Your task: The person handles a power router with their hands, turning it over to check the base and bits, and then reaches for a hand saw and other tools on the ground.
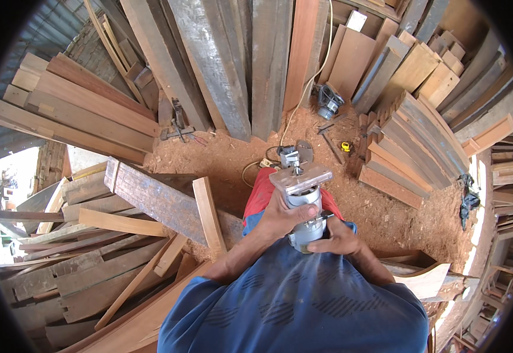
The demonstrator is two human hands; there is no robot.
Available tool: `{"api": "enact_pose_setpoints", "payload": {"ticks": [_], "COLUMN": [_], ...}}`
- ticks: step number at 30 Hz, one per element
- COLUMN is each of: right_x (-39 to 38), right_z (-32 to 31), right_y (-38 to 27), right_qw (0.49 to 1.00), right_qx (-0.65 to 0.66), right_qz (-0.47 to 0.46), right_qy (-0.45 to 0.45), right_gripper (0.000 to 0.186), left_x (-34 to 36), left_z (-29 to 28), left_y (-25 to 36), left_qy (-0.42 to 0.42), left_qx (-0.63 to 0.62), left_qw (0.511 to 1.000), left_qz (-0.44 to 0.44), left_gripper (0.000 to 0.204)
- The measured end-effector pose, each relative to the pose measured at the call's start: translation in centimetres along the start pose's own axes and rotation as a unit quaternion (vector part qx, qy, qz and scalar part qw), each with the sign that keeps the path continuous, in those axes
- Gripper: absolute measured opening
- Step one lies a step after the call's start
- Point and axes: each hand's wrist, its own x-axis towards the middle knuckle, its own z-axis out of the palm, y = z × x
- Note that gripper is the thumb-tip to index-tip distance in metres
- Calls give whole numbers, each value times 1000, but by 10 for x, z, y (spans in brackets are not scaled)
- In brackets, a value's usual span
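In front of my chest I hold a trim router (299, 232), its silver body upright and its flat base plate (301, 178) turned away from me. A metal bit (297, 169) sticks out past the plate. My left hand (289, 213) wraps round the body just below the plate, thumb across the front. Lower down, my right hand (334, 236) grips the back end, near a dark side knob; some of its fingers are hidden behind the tool. Beyond the plate, a power tool with a round disc (305, 151) rests on the sawdust floor.
Another corded power tool (329, 105), a hammer (330, 145) and a yellow tape measure (346, 146) lie ahead on the floor. A pale cable (303, 97) runs down past leaning planks (268, 76). Timber piles (97, 253) fill the left; stacked boards (412, 144) stand right.
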Motion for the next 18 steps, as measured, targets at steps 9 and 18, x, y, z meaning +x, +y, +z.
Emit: {"api": "enact_pose_setpoints", "payload": {"ticks": [9,18], "right_x": [23,73], "right_z": [-93,-74], "right_y": [-95,-103], "right_qw": [976,972], "right_qx": [-164,-233], "right_qz": [-82,15], "right_qy": [116,-18], "right_gripper": [35,30], "left_x": [-6,-10], "left_z": [4,2], "left_y": [-1,-11], "left_qy": [-39,-74], "left_qx": [59,140], "left_qw": [997,987], "left_qz": [-31,-12], "left_gripper": [72,68]}}
